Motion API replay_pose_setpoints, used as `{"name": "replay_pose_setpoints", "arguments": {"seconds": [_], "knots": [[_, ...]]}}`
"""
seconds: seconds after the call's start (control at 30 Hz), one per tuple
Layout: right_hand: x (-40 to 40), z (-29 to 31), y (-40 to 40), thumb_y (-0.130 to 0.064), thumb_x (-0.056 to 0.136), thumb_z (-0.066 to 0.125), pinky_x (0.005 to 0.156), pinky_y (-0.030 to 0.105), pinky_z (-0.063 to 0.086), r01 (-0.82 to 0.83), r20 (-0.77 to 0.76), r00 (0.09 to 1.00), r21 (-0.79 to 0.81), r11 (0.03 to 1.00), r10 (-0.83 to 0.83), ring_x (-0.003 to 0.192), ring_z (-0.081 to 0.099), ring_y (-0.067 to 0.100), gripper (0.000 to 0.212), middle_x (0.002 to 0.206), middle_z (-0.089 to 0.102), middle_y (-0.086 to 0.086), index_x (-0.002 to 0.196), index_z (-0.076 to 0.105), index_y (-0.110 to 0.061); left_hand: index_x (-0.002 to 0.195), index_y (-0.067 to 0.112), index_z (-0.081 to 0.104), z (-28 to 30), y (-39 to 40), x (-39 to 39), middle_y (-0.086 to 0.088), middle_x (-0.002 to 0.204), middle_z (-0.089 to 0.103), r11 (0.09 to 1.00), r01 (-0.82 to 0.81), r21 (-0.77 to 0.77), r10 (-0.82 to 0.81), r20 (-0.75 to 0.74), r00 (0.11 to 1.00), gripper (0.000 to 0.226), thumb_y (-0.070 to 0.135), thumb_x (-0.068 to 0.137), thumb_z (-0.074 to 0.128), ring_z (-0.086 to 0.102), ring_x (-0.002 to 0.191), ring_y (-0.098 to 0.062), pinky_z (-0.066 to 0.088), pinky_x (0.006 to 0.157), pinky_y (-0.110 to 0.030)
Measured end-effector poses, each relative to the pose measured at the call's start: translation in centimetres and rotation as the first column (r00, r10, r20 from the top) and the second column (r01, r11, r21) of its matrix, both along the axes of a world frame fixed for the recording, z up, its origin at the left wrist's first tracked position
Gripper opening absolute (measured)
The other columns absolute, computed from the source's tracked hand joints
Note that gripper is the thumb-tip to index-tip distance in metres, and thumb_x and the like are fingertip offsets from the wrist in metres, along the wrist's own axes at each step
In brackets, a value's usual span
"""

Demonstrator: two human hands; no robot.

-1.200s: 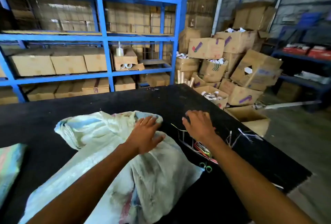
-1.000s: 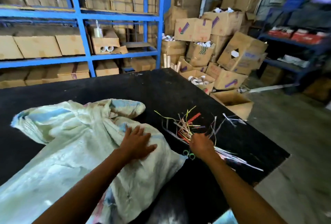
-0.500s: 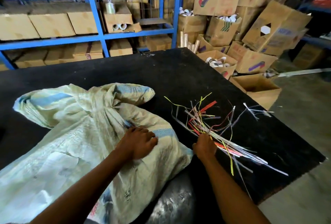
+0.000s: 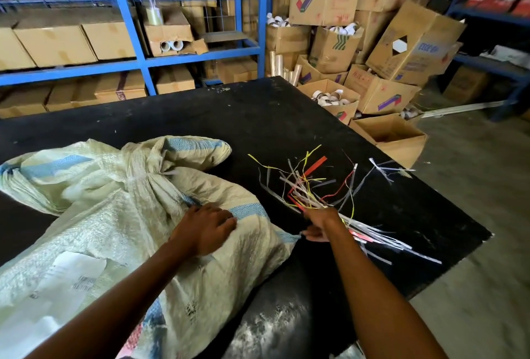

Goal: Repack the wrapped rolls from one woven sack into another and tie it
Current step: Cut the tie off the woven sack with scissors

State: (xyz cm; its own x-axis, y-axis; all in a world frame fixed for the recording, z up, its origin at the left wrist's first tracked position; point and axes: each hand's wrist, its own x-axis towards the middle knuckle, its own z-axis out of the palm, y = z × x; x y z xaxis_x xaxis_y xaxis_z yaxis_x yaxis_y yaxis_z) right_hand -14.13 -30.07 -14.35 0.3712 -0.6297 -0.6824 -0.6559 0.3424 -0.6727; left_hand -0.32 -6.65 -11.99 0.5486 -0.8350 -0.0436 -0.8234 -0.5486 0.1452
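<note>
A pale woven sack [image 4: 114,229] with blue stripes lies full on the black table [image 4: 258,117]. Its neck [image 4: 140,178] is bound with a pale strip, and the rolls inside are hidden. My left hand [image 4: 203,229] presses on top of the sack near a blue stripe, fingers bent, with no fabric bunched in it. My right hand [image 4: 318,223] sits just past the sack's right corner and grips a bunch of thin coloured plastic strips [image 4: 307,186]. They fan out beyond the hand and trail behind it to the right.
Blue steel shelving [image 4: 123,14] with cardboard cartons stands behind the table. Stacked and open boxes [image 4: 372,43] with cardboard cores crowd the floor at the table's far right corner. Bare concrete floor [image 4: 473,244] lies to the right. White dust [image 4: 272,327] marks the near table edge.
My right hand came back from the far side onto the pile of strips and closed on them. My left hand went from flat to bent fingers on the sack. The view tilted down.
</note>
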Motion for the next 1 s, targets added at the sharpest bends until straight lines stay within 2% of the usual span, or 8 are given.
{"name": "replay_pose_setpoints", "arguments": {"seconds": [0.1,0.2,0.37,0.43,0.53,0.73,0.87,1.0], "knots": [[-1.0,1.8,-0.2,-0.012,0.088,0.056,0.045,0.025,0.053,0.123,0.266,0.944,0.264,0.957,-0.195,0.052,0.067,0.019,0.014,0.08,0.067,0.018,0.099,0.054,-0.003,0.117,0.03,0.062,0.0,0.0,-0.1,0.006,0.126,0.061,1.0,-0.009,-0.012,0.009,-0.031,0.999,0.086,0.063,0.071,-0.002,0.05,0.119,-0.013,0.031,0.101,-0.037],[-1.9,3.2,0.2,-0.012,0.092,0.051,0.041,0.02,0.052,0.216,0.436,0.778,0.491,0.844,-0.452,0.039,0.062,0.015,0.01,0.061,0.069,0.019,0.091,0.054,-0.003,0.117,0.03,0.062,0.4,0.0,-0.5,0.006,0.126,0.061,1.0,0.006,-0.016,-0.006,-0.045,0.999,0.088,0.063,0.07,-0.004,0.05,0.118,-0.012,0.03,0.102,-0.037],[-1.0,5.1,3.1,-0.017,0.093,0.057,0.045,0.023,0.054,0.263,0.516,0.498,0.676,0.688,-0.697,0.042,0.064,0.016,0.017,0.055,0.067,0.018,0.092,0.054,0.0,0.11,0.029,0.064,0.5,0.1,-0.9,0.006,0.115,0.065,1.0,0.027,-0.013,-0.028,-0.106,0.994,0.081,0.064,0.075,0.0,0.056,0.105,-0.01,0.034,0.1,-0.035],[0.0,5.7,4.3,-0.018,0.093,0.057,0.041,0.022,0.053,0.241,0.533,0.479,0.684,0.689,-0.697,0.042,0.065,0.015,0.017,0.055,0.067,0.016,0.089,0.055,-0.001,0.112,0.028,0.064,0.9,0.4,-1.0,0.005,0.111,0.066,0.996,-0.002,-0.085,-0.015,-0.204,0.979,0.061,0.06,0.086,0.019,0.059,0.099,-0.009,0.04,0.094,-0.031],[2.6,6.8,6.3,-0.013,0.092,0.059,0.04,0.02,0.052,0.169,0.592,0.523,0.634,0.755,-0.613,0.044,0.065,0.013,0.013,0.054,0.067,0.011,0.082,0.058,-0.004,0.118,0.021,0.062,2.7,1.3,-0.7,0.007,0.11,0.062,0.957,-0.067,-0.281,-0.044,-0.373,0.927,0.031,0.036,0.097,0.045,0.06,0.095,-0.006,0.048,0.085,-0.022],[8.4,9.9,12.0,-0.008,0.093,0.056,0.038,0.016,0.047,-0.052,0.676,0.695,0.386,0.921,-0.244,0.038,0.056,0.007,0.011,0.055,0.067,0.007,0.083,0.061,-0.005,0.101,0.015,0.068,6.7,6.4,3.3,-0.001,0.104,0.065,0.723,-0.253,-0.643,0.143,-0.22,0.965,0.032,0.033,0.086,0.046,0.059,0.093,-0.013,0.048,0.08,-0.026],[11.0,11.9,17.0,-0.013,0.092,0.059,0.038,0.016,0.041,-0.253,0.714,0.7,0.239,0.938,0.007,0.043,0.05,0.009,0.012,0.054,0.062,0.005,0.081,0.062,-0.008,0.104,0.011,0.067,7.4,10.3,6.8,-0.007,0.107,0.063,0.687,-0.367,-0.627,0.369,-0.134,0.92,0.02,0.02,0.091,0.055,0.056,0.098,-0.02,0.04,0.081,-0.025],[12.2,12.7,20.5,-0.02,0.091,0.061,0.04,0.018,0.038,-0.421,0.72,0.666,0.15,0.894,0.193,0.045,0.045,0.009,0.012,0.062,0.058,0.006,0.084,0.063,-0.01,0.108,0.012,0.069,6.9,11.6,8.8,-0.01,0.11,0.063,0.767,-0.352,-0.536,0.353,-0.105,0.93,0.025,0.025,0.088,0.063,0.056,0.103,-0.025,0.045,0.088,-0.033]]}}
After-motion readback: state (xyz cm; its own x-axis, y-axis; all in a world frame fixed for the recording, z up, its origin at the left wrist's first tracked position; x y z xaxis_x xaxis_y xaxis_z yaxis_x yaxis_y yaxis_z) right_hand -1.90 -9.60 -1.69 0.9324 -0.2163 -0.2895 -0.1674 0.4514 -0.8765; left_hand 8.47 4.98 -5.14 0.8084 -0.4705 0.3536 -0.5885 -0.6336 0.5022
